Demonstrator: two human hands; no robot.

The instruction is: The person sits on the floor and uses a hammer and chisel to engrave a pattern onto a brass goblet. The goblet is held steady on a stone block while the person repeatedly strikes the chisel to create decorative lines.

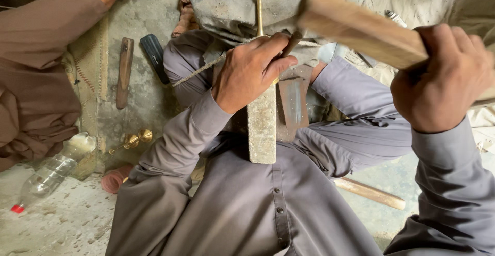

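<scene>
Running straight away, brass rod (pixel 259 6) under left hand (pixel 250 73).

We see a long, loose grey tunic (pixel 258 204) covering the person's front, with a placket down the middle closed by small dark buttons (pixel 279 210). Its long sleeves are of the same grey cloth, plain and softly creased, and each ends in a simple unbuttoned cuff at the wrist. The left hand (pixel 250 70) and the right hand (pixel 441 78) are bare, without gloves, rings or a watch. Matching grey trousers (pixel 361 127) show beyond the tunic.
</scene>
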